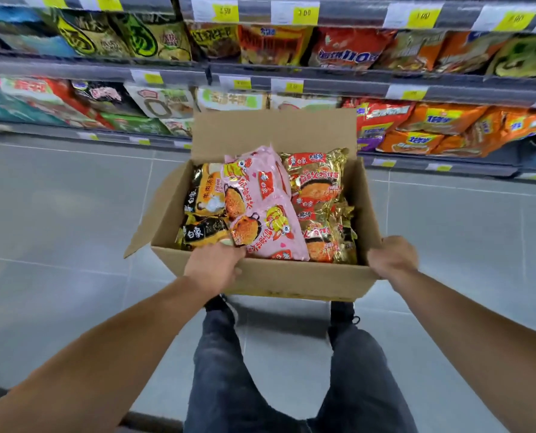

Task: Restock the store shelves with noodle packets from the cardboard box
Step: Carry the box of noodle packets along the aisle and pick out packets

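An open cardboard box (pixel 291 279) sits low in front of me, above the grey floor, with its flaps spread. Inside lie pink noodle packets (pixel 266 220) in the middle, gold and red packets (pixel 320 195) on the right, and black and yellow packets (pixel 204 195) on the left. My left hand (pixel 213 267) grips the near rim of the box, fingers curled over the edge beside a black and yellow packet. My right hand (pixel 391 257) holds the box's near right corner. Whether the box rests on the floor I cannot tell.
Store shelves (pixel 385 79) full of noodle packets run across the back, with yellow price tags along their edges. Orange packets (pixel 441 129) fill the lower right shelf. Grey floor tiles (pixel 57 214) spread to the left and right. My legs and dark shoes are below the box.
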A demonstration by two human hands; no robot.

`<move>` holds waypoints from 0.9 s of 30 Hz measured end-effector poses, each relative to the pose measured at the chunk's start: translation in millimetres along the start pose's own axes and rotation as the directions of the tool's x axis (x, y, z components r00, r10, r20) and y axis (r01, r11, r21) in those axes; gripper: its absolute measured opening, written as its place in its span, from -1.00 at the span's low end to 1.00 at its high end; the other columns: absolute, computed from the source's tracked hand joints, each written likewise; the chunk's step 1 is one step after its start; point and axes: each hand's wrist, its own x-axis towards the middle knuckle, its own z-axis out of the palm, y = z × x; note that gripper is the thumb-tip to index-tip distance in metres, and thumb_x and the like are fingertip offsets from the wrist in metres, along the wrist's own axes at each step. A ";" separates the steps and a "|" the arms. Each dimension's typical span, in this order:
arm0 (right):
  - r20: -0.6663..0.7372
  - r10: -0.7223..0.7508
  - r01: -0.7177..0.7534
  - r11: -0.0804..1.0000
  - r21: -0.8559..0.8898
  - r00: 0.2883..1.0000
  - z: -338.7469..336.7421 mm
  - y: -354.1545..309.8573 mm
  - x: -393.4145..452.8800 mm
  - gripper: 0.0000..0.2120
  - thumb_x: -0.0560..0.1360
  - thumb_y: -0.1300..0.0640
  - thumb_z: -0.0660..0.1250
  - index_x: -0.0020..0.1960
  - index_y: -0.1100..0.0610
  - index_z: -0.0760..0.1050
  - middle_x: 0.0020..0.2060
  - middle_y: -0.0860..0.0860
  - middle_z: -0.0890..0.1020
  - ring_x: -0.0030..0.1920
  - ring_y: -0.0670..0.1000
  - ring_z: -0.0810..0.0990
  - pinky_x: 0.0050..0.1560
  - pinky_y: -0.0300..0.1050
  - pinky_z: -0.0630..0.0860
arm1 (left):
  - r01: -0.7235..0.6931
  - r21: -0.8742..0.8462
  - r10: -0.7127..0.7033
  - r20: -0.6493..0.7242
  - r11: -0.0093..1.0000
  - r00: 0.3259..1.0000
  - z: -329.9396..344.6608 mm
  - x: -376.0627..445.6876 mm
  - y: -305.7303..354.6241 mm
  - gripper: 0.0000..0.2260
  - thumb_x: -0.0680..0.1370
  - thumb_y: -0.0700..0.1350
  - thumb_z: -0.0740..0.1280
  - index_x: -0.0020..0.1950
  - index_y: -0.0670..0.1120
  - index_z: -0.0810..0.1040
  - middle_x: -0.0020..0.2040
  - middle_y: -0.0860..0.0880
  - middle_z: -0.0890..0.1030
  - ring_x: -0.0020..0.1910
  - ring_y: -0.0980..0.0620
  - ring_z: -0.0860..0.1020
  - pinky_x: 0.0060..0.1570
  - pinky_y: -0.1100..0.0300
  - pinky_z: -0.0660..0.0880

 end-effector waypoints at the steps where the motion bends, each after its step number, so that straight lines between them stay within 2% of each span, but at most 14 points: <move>1: -0.002 0.029 -0.029 1.000 0.007 1.000 19.5 -14.9 -2.4 -0.92 0.44 0.28 0.24 -0.17 0.23 0.51 -0.18 0.17 0.58 -0.11 0.23 0.58 -0.20 -0.05 0.47 | -0.020 0.005 0.020 0.007 1.000 1.000 5.7 6.8 -24.7 -0.88 0.58 0.03 0.23 0.08 0.05 0.44 0.01 -0.03 0.58 0.02 -0.09 0.57 -0.09 0.06 0.46; 3: -0.002 0.057 -0.057 0.998 0.008 0.998 46.1 -36.6 -7.6 -0.92 0.43 0.29 0.24 -0.21 0.21 0.49 -0.22 0.16 0.57 -0.17 0.21 0.54 -0.22 -0.08 0.44 | -0.048 0.032 0.048 0.011 0.998 0.999 14.3 17.9 -60.1 -0.87 0.59 0.03 0.22 0.09 0.04 0.44 -0.01 -0.04 0.58 -0.01 -0.09 0.58 -0.11 0.06 0.46; 7: -0.011 0.103 -0.103 0.995 0.010 0.995 112.0 -93.8 -1.4 -0.90 0.44 0.29 0.22 -0.16 0.21 0.51 -0.23 0.15 0.57 -0.21 0.19 0.52 -0.24 -0.12 0.41 | -0.080 0.042 0.077 0.056 0.996 0.995 37.2 51.5 -141.9 -0.89 0.60 0.00 0.20 0.09 0.01 0.40 -0.09 -0.03 0.51 -0.09 -0.07 0.55 -0.16 0.05 0.46; 12: 0.007 0.123 -0.124 0.992 0.011 0.992 178.6 -138.4 30.7 -0.92 0.44 0.30 0.23 -0.15 0.21 0.50 -0.32 0.09 0.52 -0.31 0.10 0.47 -0.27 -0.15 0.39 | -0.072 0.055 0.069 0.062 0.996 0.996 78.1 94.0 -202.2 -0.98 0.59 -0.06 0.17 0.00 0.04 0.36 -0.17 0.01 0.44 -0.21 -0.03 0.44 -0.23 0.08 0.43; 15: -0.018 0.128 -0.128 0.992 0.022 0.992 217.8 -153.7 59.8 -0.92 0.46 0.30 0.22 -0.12 0.20 0.49 -0.24 0.13 0.52 -0.22 0.16 0.48 -0.20 -0.12 0.42 | -0.060 0.055 0.057 0.043 0.997 0.997 106.1 125.1 -223.1 -0.90 0.55 -0.12 0.16 0.02 0.03 0.43 -0.15 0.00 0.48 -0.16 -0.05 0.52 -0.22 0.10 0.46; 17: -0.024 0.126 -0.125 0.991 0.043 0.992 246.3 -160.5 77.3 -0.90 0.45 0.31 0.22 -0.14 0.19 0.50 -0.28 0.11 0.52 -0.23 0.17 0.47 -0.21 -0.12 0.41 | -0.063 0.078 0.058 0.060 0.995 0.997 124.0 146.6 -236.8 -0.86 0.55 -0.13 0.17 0.05 0.04 0.47 -0.11 -0.01 0.52 -0.10 -0.06 0.55 -0.20 0.11 0.45; 20: -0.029 0.143 -0.140 0.986 0.086 0.989 308.2 -163.8 122.0 -0.85 0.42 0.32 0.22 -0.28 0.17 0.48 -0.38 0.08 0.48 -0.25 0.18 0.47 -0.30 -0.17 0.36 | -0.050 0.074 0.047 0.038 0.996 0.998 170.6 194.4 -263.6 -0.90 0.55 -0.06 0.21 0.03 0.04 0.48 -0.03 -0.06 0.58 -0.05 -0.13 0.58 -0.22 0.11 0.40; 23: -0.020 0.157 -0.153 0.981 0.121 0.987 329.9 -157.9 141.1 -0.81 0.39 0.31 0.20 -0.36 0.15 0.45 -0.32 0.14 0.54 -0.29 0.17 0.49 -0.43 -0.22 0.28 | -0.083 0.088 0.083 0.012 0.993 0.997 187.7 214.1 -271.4 -0.92 0.54 -0.02 0.24 0.00 0.03 0.48 -0.05 -0.06 0.58 -0.08 -0.14 0.58 -0.26 0.11 0.39; 27: -0.026 0.148 -0.143 0.978 0.151 0.989 374.9 -161.2 180.9 -0.84 0.40 0.31 0.20 -0.32 0.17 0.47 -0.31 0.14 0.54 -0.28 0.18 0.50 -0.41 -0.22 0.30 | -0.095 0.076 0.098 -0.039 0.993 0.994 228.8 252.8 -286.9 -0.92 0.55 -0.02 0.24 -0.02 0.02 0.48 -0.10 -0.06 0.59 -0.12 -0.14 0.58 -0.28 0.14 0.37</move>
